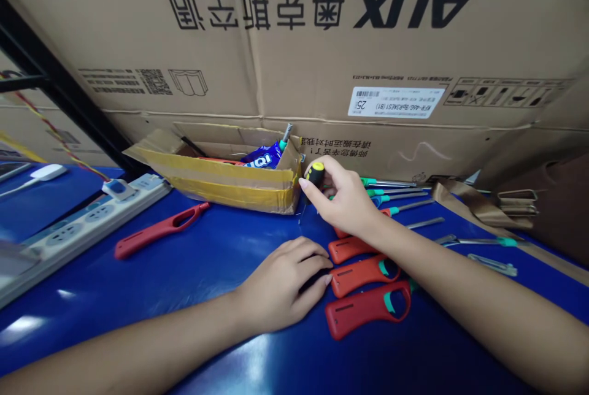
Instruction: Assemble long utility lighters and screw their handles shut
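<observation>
My right hand (346, 194) is closed around the black and yellow handle of what looks like a screwdriver (315, 174), beside the right end of a small open carton. Its lower part is hard to make out. My left hand (289, 281) lies palm down on the blue table with fingers bent and apart, holding nothing. Its fingertips reach the butt ends of the lighters. An orange gas lighter (356, 276) and a red gas lighter (363, 310) lie in a row with several others, partly hidden under my right forearm.
The small carton (230, 189) holds a blue packet (264, 156) and other items. A lone red lighter casing (161, 230) lies left. A power strip (78, 226) runs along the left side. Metal lighter rods (483, 240) lie right. A large cardboard box (294, 51) stands behind.
</observation>
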The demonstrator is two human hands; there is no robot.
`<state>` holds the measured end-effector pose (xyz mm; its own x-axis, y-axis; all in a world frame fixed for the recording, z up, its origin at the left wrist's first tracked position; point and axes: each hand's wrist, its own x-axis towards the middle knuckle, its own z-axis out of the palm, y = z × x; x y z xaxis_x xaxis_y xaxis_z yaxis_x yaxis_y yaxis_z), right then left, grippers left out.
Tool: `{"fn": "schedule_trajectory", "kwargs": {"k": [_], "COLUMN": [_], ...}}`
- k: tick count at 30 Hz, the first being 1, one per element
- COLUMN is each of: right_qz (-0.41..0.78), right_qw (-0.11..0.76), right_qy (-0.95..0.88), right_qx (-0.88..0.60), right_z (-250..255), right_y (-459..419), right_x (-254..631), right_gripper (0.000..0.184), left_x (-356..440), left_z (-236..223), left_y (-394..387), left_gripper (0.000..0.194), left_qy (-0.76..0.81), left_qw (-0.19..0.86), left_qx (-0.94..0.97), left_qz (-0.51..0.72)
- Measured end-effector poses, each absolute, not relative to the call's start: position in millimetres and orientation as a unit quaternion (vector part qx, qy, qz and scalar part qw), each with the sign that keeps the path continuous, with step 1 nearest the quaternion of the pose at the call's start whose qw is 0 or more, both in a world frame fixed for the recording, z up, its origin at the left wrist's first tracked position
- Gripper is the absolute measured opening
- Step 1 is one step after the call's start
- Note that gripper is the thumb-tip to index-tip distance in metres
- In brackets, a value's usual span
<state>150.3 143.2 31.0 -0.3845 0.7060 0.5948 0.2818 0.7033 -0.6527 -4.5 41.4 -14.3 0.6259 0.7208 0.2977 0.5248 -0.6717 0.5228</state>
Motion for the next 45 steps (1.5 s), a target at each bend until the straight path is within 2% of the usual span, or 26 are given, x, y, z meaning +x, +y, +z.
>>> {"fn": "schedule_trajectory", "kwargs": {"k": [4,8,11,15,20,30,34,41,45], "right_qz": [0.266,0.338,0.392,0.444,0.457,0.445,0.447,0.479,0.453], "right_qw": [0.486,0.538,0.549,0.541,0.532,0.516,0.493,0.394,0.415], "right_qy": [-0.77,-0.707,-0.668,-0.643,-0.646,-0.664,-0.692,-0.757,-0.759], "right_qx": [-0.317,-0.311,-0.315,-0.313,-0.301,-0.308,-0.28,-0.205,-0.217], "right_z": [37,53,66,75,76,76,77,80,83], "right_y": [142,143,144,140,133,130,129,129,134], "right_x": [160,175,183,185,181,180,184,193,198], "right_gripper": [0.017,0.02,0.024,0.027,0.032,0.038,0.032,0.025,0.025], "left_x": [-4,-2,-1,-1,-3,-4,-4,-4,-4], "left_z": [-14,-17,-19,-17,-14,-16,-16,-12,-10], "left_y": [42,47,51,54,53,53,53,53,60], "left_gripper": [0.017,0.006,0.018,0.035,0.02,0.014,0.015,0.015,0.029], "left_qy": [0.364,0.456,0.473,0.451,0.456,0.472,0.466,0.424,0.41], "left_qw": [0.252,0.338,0.421,0.486,0.474,0.453,0.452,0.405,0.345], "left_qx": [0.837,0.697,0.589,0.556,0.572,0.574,0.583,0.666,0.707], "left_qz": [0.321,0.438,0.502,0.501,0.489,0.492,0.488,0.461,0.463]}}
